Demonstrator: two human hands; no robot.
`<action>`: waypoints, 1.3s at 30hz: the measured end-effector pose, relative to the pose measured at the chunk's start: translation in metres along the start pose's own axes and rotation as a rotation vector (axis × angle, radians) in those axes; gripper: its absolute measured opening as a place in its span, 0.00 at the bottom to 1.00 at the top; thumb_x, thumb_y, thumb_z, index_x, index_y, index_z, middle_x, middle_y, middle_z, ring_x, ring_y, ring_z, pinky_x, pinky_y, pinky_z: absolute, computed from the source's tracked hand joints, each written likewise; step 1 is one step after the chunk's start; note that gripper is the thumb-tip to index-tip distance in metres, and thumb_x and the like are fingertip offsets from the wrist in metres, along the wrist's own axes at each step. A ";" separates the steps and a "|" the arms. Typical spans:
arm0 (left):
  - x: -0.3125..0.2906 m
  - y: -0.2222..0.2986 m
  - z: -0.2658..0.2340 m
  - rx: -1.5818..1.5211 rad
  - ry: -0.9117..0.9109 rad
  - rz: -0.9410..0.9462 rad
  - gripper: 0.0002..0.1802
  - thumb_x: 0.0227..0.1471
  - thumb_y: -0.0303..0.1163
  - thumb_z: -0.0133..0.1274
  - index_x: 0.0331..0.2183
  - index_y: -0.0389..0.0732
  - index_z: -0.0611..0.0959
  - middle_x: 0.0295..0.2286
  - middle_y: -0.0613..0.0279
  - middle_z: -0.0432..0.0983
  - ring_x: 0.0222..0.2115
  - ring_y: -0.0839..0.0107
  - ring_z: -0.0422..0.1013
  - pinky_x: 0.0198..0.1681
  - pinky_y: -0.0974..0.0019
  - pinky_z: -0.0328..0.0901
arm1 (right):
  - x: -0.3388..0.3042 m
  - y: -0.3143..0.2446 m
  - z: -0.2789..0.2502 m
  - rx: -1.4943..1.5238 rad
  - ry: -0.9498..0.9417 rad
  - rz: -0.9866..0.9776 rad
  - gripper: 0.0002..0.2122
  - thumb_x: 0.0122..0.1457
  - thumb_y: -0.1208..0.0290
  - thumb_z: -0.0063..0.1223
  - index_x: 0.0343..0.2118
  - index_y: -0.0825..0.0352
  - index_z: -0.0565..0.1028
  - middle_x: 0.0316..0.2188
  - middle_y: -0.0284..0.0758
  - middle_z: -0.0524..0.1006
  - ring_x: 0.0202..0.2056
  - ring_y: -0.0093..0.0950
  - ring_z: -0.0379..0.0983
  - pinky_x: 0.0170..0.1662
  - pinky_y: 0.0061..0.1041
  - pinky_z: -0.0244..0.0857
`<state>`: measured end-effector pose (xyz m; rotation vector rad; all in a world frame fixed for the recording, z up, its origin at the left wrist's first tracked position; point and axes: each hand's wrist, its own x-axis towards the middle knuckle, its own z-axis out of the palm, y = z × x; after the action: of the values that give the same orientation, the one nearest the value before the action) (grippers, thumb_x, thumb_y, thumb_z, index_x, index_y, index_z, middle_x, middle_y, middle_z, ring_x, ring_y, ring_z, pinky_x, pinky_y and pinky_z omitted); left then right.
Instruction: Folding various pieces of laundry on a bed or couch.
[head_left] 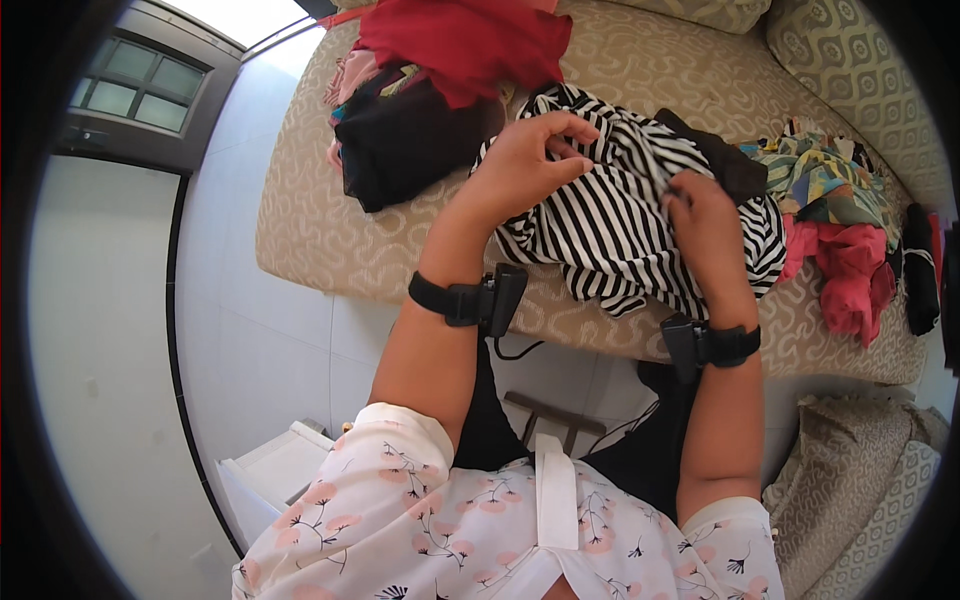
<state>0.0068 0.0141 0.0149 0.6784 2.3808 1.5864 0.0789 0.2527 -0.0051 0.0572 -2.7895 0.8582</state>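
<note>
A black-and-white striped garment (610, 215) lies rumpled across the patterned seat in front of me. Over its upper left part is my left hand (535, 165), its thumb and fingers curved and apart with nothing between them. On the garment's right side, my right hand (708, 225) rests with bent fingers close to the cloth. Motion smears those fingertips, so I cannot tell whether they pinch the fabric. A dark brown cloth (735, 170) lies just beyond my right hand, partly behind the stripes.
Red (465, 45) and black clothes (420, 140) are heaped at the far left of the sofa (310, 215). To the right lie a multicoloured printed cloth (825, 180), a pink garment (855, 280) and a black bundle (920, 270). A white box-like item (270, 465) stands on the floor at lower left.
</note>
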 end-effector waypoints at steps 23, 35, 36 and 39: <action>-0.007 0.011 0.012 -0.617 -0.228 -0.054 0.14 0.57 0.32 0.53 0.43 0.35 0.76 0.41 0.54 0.77 0.45 0.65 0.73 0.47 0.68 0.68 | -0.006 0.054 -0.089 0.553 0.236 0.375 0.16 0.64 0.60 0.48 0.45 0.69 0.75 0.39 0.34 0.77 0.37 0.21 0.71 0.43 0.20 0.63; -0.002 0.006 0.073 -0.111 -0.185 0.098 0.42 0.40 0.33 0.67 0.57 0.39 0.69 0.47 0.48 0.74 0.50 0.60 0.70 0.54 0.64 0.64 | -0.004 0.022 -0.063 0.446 0.025 0.233 0.10 0.54 0.75 0.57 0.40 0.68 0.73 0.34 0.34 0.78 0.33 0.24 0.74 0.39 0.25 0.67; -0.003 0.006 0.073 -0.121 -0.129 0.092 0.41 0.40 0.33 0.67 0.56 0.38 0.69 0.46 0.49 0.74 0.49 0.60 0.71 0.53 0.64 0.64 | -0.002 0.017 -0.063 0.848 0.140 0.233 0.09 0.56 0.76 0.56 0.40 0.67 0.73 0.34 0.31 0.78 0.34 0.21 0.74 0.39 0.23 0.66; -0.005 0.009 0.066 -0.116 -0.171 0.062 0.37 0.40 0.30 0.66 0.53 0.36 0.72 0.44 0.49 0.76 0.45 0.60 0.73 0.51 0.64 0.65 | -0.013 -0.033 -0.069 1.169 0.362 0.022 0.14 0.60 0.75 0.49 0.48 0.70 0.71 0.43 0.35 0.75 0.48 0.25 0.69 0.52 0.24 0.61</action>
<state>0.0404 0.0690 -0.0038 0.8353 2.1485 1.6069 0.1087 0.2633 0.0657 0.0483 -1.6384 2.0949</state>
